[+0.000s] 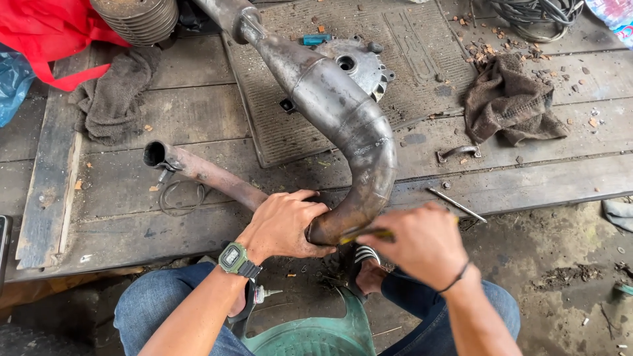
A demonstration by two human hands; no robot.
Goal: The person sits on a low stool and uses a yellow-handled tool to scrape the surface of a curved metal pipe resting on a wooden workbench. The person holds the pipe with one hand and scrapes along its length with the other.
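A large curved metal exhaust pipe (343, 112) lies across a wooden platform (198, 112), its fat chamber bending down toward me. A thinner rusty pipe section (204, 173) runs left from the bend and ends in an open mouth. My left hand (285, 224), with a green wristwatch, grips the joint where the thin pipe meets the bend. My right hand (422, 242) is closed around a small yellow-handled tool (369, 233) whose tip touches the same joint.
Two dirty rags (511, 99) (115, 92) lie on the boards. A ribbed rubber mat (395, 46) holds a round metal engine cover (356, 62). A metal rod (455, 204), a small bracket (458, 153), a wire ring (179, 198) and red cloth (46, 29) are nearby. Green stool (310, 336) below.
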